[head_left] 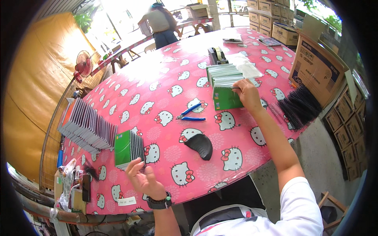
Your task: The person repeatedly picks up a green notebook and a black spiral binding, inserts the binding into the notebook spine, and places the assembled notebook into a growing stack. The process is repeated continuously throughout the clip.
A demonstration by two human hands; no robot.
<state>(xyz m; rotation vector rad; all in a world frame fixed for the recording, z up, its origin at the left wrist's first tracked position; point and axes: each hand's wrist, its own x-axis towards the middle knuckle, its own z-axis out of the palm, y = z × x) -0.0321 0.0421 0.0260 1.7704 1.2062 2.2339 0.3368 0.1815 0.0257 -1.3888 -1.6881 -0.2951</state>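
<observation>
A row of green-covered notebooks (227, 100) stands packed on the table, right of the middle, with pale page edges on top. My right hand (247, 93) is closed on the upper corner of the nearest one. At the near left, a small stack of spiral-bound green notebooks (123, 148) has black coils along its right side. Beside this stack my left hand (146, 181) is held palm up, its fingers apart and nothing in it. Blue-handled cutting pliers (192, 113) lie between the two groups. A curved black object (201, 146) rests nearer to me.
A long stack of bound notebooks (88, 126) leans at the left edge. Black plastic spiral coils (301, 104) lie in a heap at the right, before a cardboard box (317, 70). A tape dispenser (217, 56) stands beyond the row. Another person (160, 25) stands at a far table.
</observation>
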